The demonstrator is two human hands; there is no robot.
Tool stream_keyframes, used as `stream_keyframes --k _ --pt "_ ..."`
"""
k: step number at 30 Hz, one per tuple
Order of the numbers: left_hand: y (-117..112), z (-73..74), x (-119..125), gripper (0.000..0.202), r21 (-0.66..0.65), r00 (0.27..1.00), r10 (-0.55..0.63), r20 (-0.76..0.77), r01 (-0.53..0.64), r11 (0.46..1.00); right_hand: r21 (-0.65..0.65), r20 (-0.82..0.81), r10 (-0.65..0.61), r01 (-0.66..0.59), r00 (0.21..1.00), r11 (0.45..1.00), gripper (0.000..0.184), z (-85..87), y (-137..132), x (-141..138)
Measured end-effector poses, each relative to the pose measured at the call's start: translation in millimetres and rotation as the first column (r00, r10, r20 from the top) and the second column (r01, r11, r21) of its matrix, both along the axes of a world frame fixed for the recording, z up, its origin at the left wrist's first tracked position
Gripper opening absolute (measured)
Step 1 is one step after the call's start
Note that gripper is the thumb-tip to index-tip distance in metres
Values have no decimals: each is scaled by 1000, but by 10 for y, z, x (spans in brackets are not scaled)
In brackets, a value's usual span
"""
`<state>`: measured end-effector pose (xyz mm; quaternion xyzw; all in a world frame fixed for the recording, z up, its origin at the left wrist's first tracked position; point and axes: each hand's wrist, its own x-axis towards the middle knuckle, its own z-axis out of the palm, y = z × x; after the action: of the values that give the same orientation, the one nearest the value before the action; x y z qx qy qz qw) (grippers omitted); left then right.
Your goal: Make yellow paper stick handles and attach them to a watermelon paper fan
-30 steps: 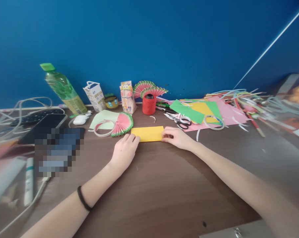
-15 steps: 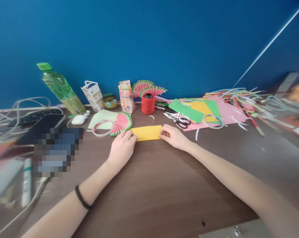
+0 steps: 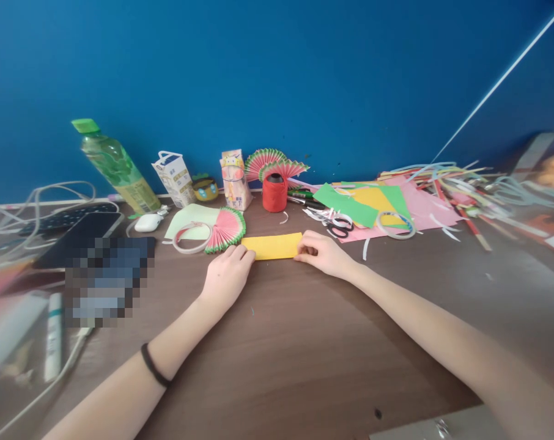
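A yellow strip of paper [image 3: 276, 247] lies flat on the brown table, stretched between my two hands. My left hand [image 3: 228, 272], a dark band on its wrist, has its curled fingers on the strip's left end. At the right end, my right hand [image 3: 320, 253] pinches the paper between thumb and bent fingers. Just beyond my left hand are a pink-and-green folded paper fan [image 3: 226, 231] and a roll of tape [image 3: 192, 238]. A spool of red thread [image 3: 274, 194] stands behind the strip.
Black-handled scissors [image 3: 339, 227], coloured paper sheets [image 3: 350, 208] and a second tape roll [image 3: 395, 226] lie to the right. On the left are a green bottle [image 3: 118, 168], a carton [image 3: 175, 178], an earbud case [image 3: 147, 222], a marker [image 3: 54, 339] and cables.
My right fingers have shifted slightly at the strip's right end, and my left fingers show a little more of its left end. The strip stays in place.
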<state>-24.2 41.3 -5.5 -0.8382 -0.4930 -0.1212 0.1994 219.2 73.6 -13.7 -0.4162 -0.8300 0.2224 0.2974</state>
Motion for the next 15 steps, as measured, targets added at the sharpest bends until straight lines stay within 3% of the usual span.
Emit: stream_keyframes --k 5,11,15 --pt "33 -14 20 23 40 1000 18 -19 -17 999 -47 42 -12 14 999 999 13 26 11 -37" --pt "-3 16 32 25 49 999 4 -50 -2 999 -68 88 -126 133 988 989 17 13 47 -92" --pt "-65 43 87 27 0 998 -27 -62 27 1000 -51 93 -156 161 983 986 12 -3 45 -99"
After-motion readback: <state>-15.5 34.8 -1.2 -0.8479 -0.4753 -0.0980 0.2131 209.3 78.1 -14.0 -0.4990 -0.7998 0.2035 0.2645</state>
